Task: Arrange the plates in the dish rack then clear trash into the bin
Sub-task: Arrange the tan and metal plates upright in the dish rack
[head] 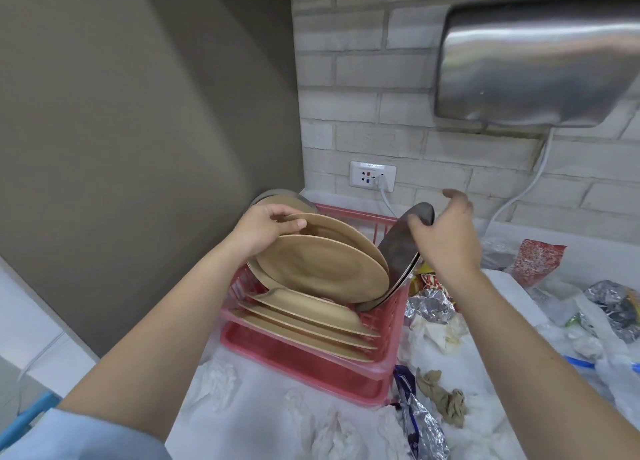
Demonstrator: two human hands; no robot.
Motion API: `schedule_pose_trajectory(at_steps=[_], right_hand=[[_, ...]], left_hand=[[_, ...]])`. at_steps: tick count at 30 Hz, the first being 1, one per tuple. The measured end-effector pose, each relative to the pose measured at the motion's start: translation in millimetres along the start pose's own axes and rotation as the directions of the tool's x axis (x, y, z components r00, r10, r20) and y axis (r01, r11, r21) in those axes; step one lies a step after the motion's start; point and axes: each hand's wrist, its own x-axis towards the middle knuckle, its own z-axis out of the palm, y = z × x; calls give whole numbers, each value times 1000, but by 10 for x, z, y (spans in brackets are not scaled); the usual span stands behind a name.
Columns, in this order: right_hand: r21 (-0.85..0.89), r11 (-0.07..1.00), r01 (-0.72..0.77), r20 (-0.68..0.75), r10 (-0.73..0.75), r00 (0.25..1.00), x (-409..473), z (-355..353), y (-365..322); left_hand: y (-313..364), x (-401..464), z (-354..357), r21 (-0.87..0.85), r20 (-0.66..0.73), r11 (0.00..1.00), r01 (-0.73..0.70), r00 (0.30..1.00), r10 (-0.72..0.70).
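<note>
While the left hand (258, 229) is curling its fingers over the rims of two tan round plates (322, 262) standing tilted at the centre of the frame, the right hand (443, 237) is hovering with fingers loosely spread, its thumb touching the back of a grey round plate (398, 248) leaning at the right wall of the pink plastic dish rack (388, 317). More tan plates are lying flat in the rack's near end. Crumpled foil wrappers (429, 305), tissues and a red printed packet (535, 260) are littering the white counter (263, 421) at lower right; their lettering is too blurred for reading.
</note>
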Motion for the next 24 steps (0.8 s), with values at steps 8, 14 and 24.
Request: schedule_pose_trajectory(at_steps=[8,14,24], right_hand=[[-54,998,-21,233,33,972,142,80,6],[-81,984,156,198,-137,971,114,147,-129],[-128,887,443,164,-422,892,197,132,-301]], left_hand=[[-40,30,29,11,18,1000,-1,1000,1],[-72,26,23,-39,46,999,13,999,-11],[-138,67,53,38,9,998,-42,999,41]])
